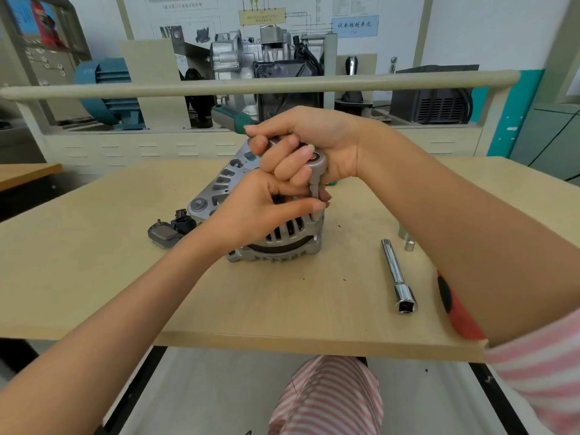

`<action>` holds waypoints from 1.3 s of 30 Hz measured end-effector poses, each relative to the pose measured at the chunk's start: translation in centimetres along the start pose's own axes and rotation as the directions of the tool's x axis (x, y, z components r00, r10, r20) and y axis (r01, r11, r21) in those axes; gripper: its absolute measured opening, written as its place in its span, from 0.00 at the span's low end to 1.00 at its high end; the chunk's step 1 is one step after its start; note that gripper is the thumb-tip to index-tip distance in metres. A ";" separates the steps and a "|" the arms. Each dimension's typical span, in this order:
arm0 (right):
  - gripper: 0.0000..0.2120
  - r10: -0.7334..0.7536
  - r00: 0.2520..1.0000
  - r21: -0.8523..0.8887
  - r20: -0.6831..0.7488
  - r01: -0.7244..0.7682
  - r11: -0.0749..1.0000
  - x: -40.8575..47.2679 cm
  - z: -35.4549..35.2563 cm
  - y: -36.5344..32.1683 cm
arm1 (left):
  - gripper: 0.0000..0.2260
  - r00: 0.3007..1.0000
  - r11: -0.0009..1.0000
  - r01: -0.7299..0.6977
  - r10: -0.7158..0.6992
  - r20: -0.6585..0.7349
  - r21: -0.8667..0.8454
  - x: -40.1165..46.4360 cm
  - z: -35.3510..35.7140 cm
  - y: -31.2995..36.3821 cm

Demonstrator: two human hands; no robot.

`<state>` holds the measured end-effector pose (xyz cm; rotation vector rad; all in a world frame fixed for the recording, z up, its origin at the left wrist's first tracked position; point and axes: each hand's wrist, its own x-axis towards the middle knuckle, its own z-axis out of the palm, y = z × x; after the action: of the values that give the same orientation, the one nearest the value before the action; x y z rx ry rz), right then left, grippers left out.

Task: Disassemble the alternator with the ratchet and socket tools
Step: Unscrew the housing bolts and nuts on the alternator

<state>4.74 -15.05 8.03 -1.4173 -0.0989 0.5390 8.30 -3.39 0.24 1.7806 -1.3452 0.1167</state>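
Here, alternator [276, 237] sits mid tabletop [94, 277], standing on its side w/ vented housing facing the camera. Right hand [301, 146] curls round the ratchet [317, 161], green handle sticking out to the far left; socket [315, 202] drops from its head onto a bolt at the housing's top edge. Left hand [260, 211] wraps over the alternator, thumb & fingers pinching the socket shaft. Loose extension bar [398, 277] lies right of the alternator, well apart; small sockets [408, 243] just beyond it. Black removed parts [171, 232] lie left, just beside the housing.
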 end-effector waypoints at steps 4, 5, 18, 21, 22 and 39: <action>0.14 -0.232 0.923 0.161 -0.308 0.291 0.943 -0.3 1.1 1.3 | 0.09 1.000 1.000 -0.007 0.006 -0.029 -0.007 -0.1 0.0 0.0; 0.13 -0.312 0.827 0.201 -0.468 0.443 0.874 -0.3 1.4 1.8 | 0.09 0.999 1.000 -0.014 0.014 -0.045 -0.002 0.0 0.1 -0.1; 0.15 -0.422 0.444 0.040 -0.790 0.724 0.688 -0.9 2.9 4.0 | 0.09 0.998 0.995 0.010 -0.003 -0.069 0.095 0.1 0.2 -0.2; 0.17 -0.403 0.539 0.040 -0.740 0.633 0.773 -0.9 2.4 3.5 | 0.04 0.999 0.996 0.018 -0.014 -0.052 0.087 0.1 0.1 0.0; 0.17 -0.383 0.598 0.056 -0.704 0.585 0.809 -1.0 2.2 3.2 | 0.05 0.999 0.996 0.007 -0.004 -0.044 0.084 0.1 0.1 0.1; 0.17 -0.479 0.656 -0.060 -0.583 0.553 0.831 -1.1 2.5 3.6 | 0.07 0.997 0.995 -0.065 0.068 -0.039 0.073 -0.1 0.3 0.0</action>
<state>1.78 -13.03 5.25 -1.2957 0.0231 -0.3790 8.14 -3.53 0.05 1.7834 -1.3863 0.2393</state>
